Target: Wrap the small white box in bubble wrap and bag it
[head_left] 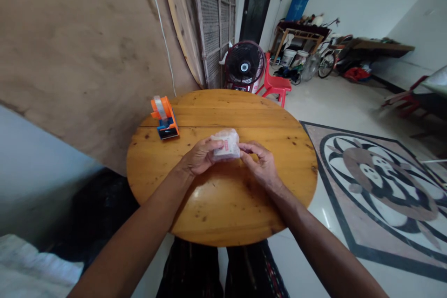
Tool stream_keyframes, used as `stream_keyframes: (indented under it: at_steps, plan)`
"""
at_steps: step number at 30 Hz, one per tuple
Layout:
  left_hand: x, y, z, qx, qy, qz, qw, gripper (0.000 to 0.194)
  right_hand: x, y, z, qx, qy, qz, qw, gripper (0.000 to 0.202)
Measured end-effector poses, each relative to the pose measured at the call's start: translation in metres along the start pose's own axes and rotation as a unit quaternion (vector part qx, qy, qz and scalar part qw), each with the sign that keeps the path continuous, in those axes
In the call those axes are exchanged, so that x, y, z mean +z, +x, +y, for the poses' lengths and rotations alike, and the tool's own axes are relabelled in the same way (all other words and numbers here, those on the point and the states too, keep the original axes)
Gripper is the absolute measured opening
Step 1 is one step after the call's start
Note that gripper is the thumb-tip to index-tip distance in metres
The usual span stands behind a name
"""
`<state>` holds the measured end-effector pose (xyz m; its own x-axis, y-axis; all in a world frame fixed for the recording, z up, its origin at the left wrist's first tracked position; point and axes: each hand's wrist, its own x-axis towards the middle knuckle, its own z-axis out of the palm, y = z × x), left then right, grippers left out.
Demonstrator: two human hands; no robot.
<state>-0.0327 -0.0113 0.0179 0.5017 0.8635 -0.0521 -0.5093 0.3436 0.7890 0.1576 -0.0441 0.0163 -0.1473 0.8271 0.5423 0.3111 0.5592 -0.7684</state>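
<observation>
A small white box in clear wrapping [226, 145], with red print on its face, is held above the middle of the round wooden table [223, 214]. My left hand [202, 156] grips its left side, the thumb lying over the front. At the right side, the fingertips of my right hand [259, 160] are pinched together against the wrapping's edge. An orange and blue tape dispenser [165, 118] with a roll of tape stands on the table, to the left and beyond my left hand.
A fan [245, 66] and a red chair [275, 84] are just past the table's far edge. A brown board [87, 46] leans along the left side. Farther back are a bicycle [327, 63] and a cluttered small table.
</observation>
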Motion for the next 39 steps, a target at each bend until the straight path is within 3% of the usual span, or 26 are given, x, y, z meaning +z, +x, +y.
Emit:
stream_keyframes:
  at_steps: [7, 11, 19, 29, 35, 39]
  plan:
    - [0.004, 0.001, -0.002, 0.016, 0.0, 0.006, 1.0, 0.047, -0.004, -0.002, -0.002, -0.022, -0.028, -0.029, 0.999, 0.02]
    - [0.008, -0.001, 0.0, 0.013, -0.01, 0.013, 1.0, 0.048, -0.004, -0.004, -0.002, 0.008, -0.007, -0.005, 1.0, 0.021]
    - [0.013, -0.005, -0.003, -0.003, 0.025, 0.013, 1.0, 0.057, 0.003, -0.002, 0.003, -0.008, -0.059, 0.025, 0.998, 0.011]
    - [0.01, -0.005, -0.007, 0.016, 0.088, -0.024, 0.996, 0.053, -0.003, -0.002, -0.002, 0.08, 0.03, 0.062, 0.994, 0.014]
    - [0.009, -0.004, -0.01, 0.028, 0.131, -0.036, 0.99, 0.052, -0.007, -0.003, -0.008, 0.033, -0.029, -0.004, 0.999, 0.025]
    - [0.011, -0.004, -0.01, 0.04, 0.147, -0.035, 0.988, 0.053, -0.007, -0.002, -0.011, 0.005, -0.087, -0.021, 0.996, 0.021]
